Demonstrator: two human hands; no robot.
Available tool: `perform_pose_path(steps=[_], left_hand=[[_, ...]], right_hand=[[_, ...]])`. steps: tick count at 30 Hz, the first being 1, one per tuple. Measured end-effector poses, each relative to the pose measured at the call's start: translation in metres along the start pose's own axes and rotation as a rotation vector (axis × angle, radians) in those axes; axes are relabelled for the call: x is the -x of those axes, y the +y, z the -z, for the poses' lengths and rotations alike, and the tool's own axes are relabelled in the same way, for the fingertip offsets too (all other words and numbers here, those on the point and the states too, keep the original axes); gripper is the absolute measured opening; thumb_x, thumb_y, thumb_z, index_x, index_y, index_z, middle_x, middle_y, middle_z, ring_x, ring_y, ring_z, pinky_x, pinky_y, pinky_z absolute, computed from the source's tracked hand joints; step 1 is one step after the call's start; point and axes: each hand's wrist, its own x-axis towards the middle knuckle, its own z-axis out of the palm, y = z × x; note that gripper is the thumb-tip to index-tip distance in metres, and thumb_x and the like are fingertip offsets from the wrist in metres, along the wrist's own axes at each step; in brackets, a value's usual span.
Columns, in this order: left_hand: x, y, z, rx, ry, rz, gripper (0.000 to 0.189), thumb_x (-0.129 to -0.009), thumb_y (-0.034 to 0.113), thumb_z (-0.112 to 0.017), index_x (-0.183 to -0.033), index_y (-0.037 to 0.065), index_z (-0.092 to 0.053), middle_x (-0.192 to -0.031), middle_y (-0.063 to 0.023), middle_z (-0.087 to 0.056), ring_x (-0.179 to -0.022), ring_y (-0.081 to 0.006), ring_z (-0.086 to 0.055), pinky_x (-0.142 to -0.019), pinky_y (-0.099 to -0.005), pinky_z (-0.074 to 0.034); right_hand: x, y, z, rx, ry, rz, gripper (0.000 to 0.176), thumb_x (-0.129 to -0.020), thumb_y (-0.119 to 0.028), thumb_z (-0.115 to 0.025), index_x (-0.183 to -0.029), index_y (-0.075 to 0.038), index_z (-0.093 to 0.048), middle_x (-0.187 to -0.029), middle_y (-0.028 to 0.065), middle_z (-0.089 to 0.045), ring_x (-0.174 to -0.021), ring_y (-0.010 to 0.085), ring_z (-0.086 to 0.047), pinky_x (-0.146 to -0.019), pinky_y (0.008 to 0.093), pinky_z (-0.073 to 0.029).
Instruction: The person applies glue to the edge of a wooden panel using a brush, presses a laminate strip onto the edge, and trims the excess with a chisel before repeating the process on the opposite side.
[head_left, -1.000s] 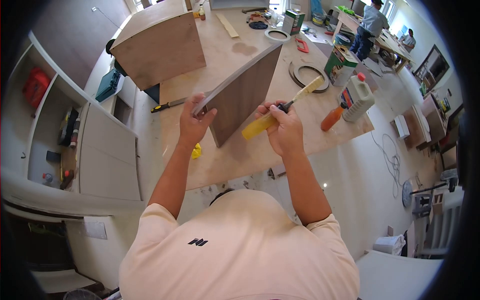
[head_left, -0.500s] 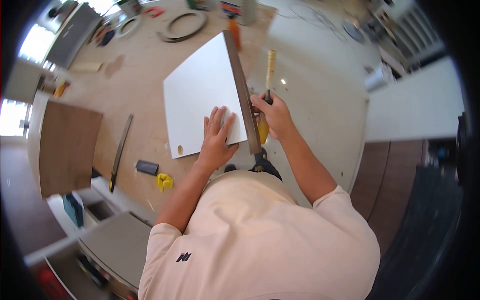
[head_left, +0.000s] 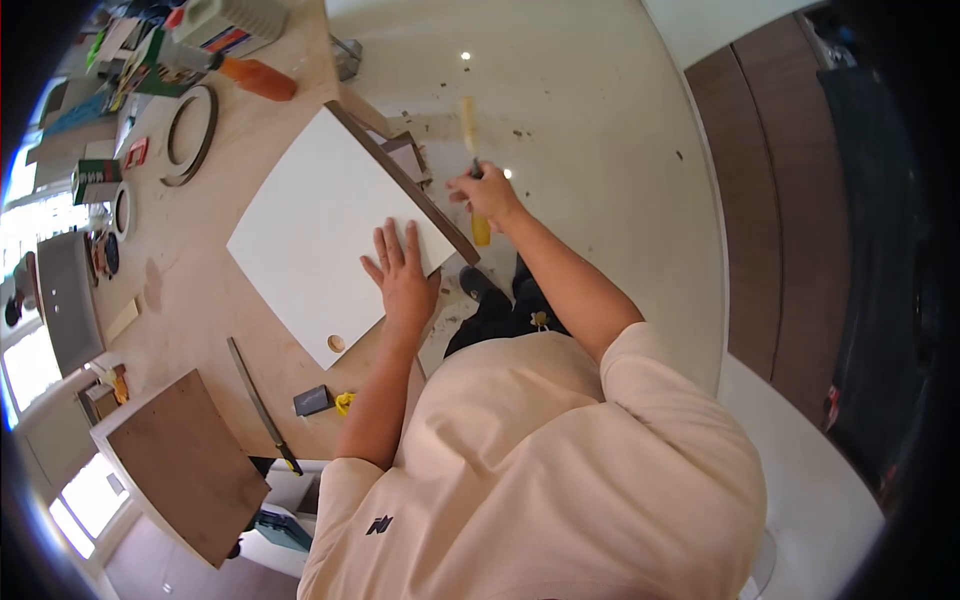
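Observation:
A white board (head_left: pixel 310 225) with a dark brown edge (head_left: pixel 410 190) lies on the wooden table, a round hole near its lower corner. Flat on top of it rests my left hand (head_left: pixel 403 283), fingers spread, close to the edge strip. My right hand (head_left: pixel 487 196) is out past the brown edge, over the floor. Its fingers are closed round the dark middle of a slim tool (head_left: pixel 482 230), slightly blurred, with a yellow lower end and a cream upper end.
On the table (head_left: pixel 200 310) lie a file (head_left: pixel 262 405), a grey block (head_left: pixel 313 401), a yellow cloth (head_left: pixel 345 402), a roll of edging (head_left: pixel 191 135) and an orange bottle (head_left: pixel 258 78). A brown-faced panel (head_left: pixel 185 465) stands lower left. Scraps litter the floor (head_left: pixel 560 200).
My view has turned, so the board and table appear rotated. My right hand, with the tool, has moved off the board's edge and outward. The left hand stays on the board.

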Motion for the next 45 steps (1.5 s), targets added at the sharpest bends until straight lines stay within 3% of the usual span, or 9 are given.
perform_pose_path(steps=[4,9,17,21,26,31,34,39,45], left_hand=[[-0.01,-0.044,0.026,0.202,-0.041,0.015,0.091,-0.083,0.035,-0.077,-0.157,0.013,-0.028,-0.165,-0.0199,-0.014,-0.153,-0.038,-0.01,-0.118,-0.0625,-0.006],[-0.022,-0.101,0.025,-0.183,0.067,0.322,0.084,-0.095,0.061,-0.05,-0.159,0.015,-0.023,-0.166,-0.0149,-0.013,-0.153,-0.0355,-0.007,-0.119,-0.0598,-0.005],[-0.022,-0.102,0.023,-0.226,0.033,0.332,0.083,-0.095,0.061,-0.048,-0.159,0.017,-0.02,-0.167,-0.0126,-0.012,-0.153,-0.0378,-0.004,-0.118,-0.0635,-0.003],[-0.022,-0.103,0.023,-0.21,0.036,0.322,0.083,-0.095,0.06,-0.049,-0.159,0.016,-0.02,-0.166,-0.0128,-0.012,-0.153,-0.0382,-0.004,-0.117,-0.0643,-0.004],[-0.021,-0.102,0.023,-0.245,0.017,0.328,0.081,-0.096,0.06,-0.046,-0.16,0.016,-0.019,-0.167,-0.012,-0.011,-0.153,-0.0369,-0.004,-0.118,-0.0638,-0.006],[-0.02,-0.104,0.022,-0.229,0.033,0.315,0.082,-0.095,0.059,-0.048,-0.159,0.016,-0.02,-0.166,-0.0144,-0.013,-0.153,-0.0385,-0.004,-0.117,-0.0644,-0.004],[-0.025,-0.1,0.023,-0.246,0.029,0.321,0.081,-0.097,0.059,-0.045,-0.16,0.016,-0.019,-0.167,-0.0131,-0.011,-0.153,-0.0373,-0.004,-0.118,-0.0641,-0.005],[-0.024,-0.099,0.026,-0.241,0.016,0.32,0.08,-0.097,0.059,-0.045,-0.16,0.016,-0.019,-0.167,-0.013,-0.011,-0.154,-0.0368,-0.003,-0.118,-0.0625,-0.005],[-0.026,-0.102,0.023,-0.248,0.029,0.326,0.083,-0.095,0.059,-0.05,-0.159,0.016,-0.021,-0.166,-0.0144,-0.013,-0.153,-0.0384,-0.005,-0.118,-0.0631,-0.005]], right_hand=[[0.02,-0.005,0.054,-0.628,0.073,0.164,0.029,-0.091,-0.001,-0.061,-0.113,-0.007,-0.044,-0.111,0.0125,-0.061,-0.106,0.023,-0.064,-0.071,0.0374,-0.056],[0.077,-0.009,0.044,-0.439,0.076,0.402,0.036,-0.099,-0.005,-0.058,-0.125,-0.008,-0.034,-0.115,0.0099,-0.058,-0.102,0.0175,-0.062,-0.081,0.0326,-0.056],[0.092,0.053,0.017,-0.121,0.065,0.618,0.039,-0.1,-0.008,-0.058,-0.13,-0.005,-0.033,-0.117,0.0108,-0.059,-0.106,0.0168,-0.062,-0.085,0.029,-0.054],[0.095,0.002,0.021,-0.485,0.143,0.518,0.037,-0.101,-0.008,-0.057,-0.128,-0.004,-0.033,-0.114,0.013,-0.059,-0.105,0.018,-0.061,-0.089,0.0302,-0.052],[0.096,0.041,0.01,-0.02,0.102,0.549,0.036,-0.102,-0.011,-0.056,-0.129,-0.003,-0.034,-0.109,0.0107,-0.058,-0.101,0.0153,-0.059,-0.093,0.0286,-0.048],[0.098,-0.017,0.026,-0.404,0.222,0.599,0.038,-0.102,-0.012,-0.057,-0.13,-0.003,-0.034,-0.11,0.0098,-0.059,-0.099,0.0153,-0.06,-0.096,0.0304,-0.047],[0.09,0.028,0.015,-0.028,0.159,0.739,0.039,-0.101,-0.012,-0.058,-0.13,-0.002,-0.034,-0.111,0.0105,-0.06,-0.098,0.0152,-0.06,-0.093,0.0296,-0.048],[0.09,-0.004,0.02,-0.358,0.207,0.549,0.039,-0.102,-0.014,-0.056,-0.131,-0.003,-0.033,-0.112,0.0112,-0.061,-0.101,0.0154,-0.062,-0.094,0.0302,-0.048],[0.086,0.029,0.016,-0.17,0.115,0.494,0.039,-0.102,-0.016,-0.058,-0.13,-0.004,-0.035,-0.111,0.0102,-0.062,-0.101,0.014,-0.061,-0.091,0.0293,-0.049]])
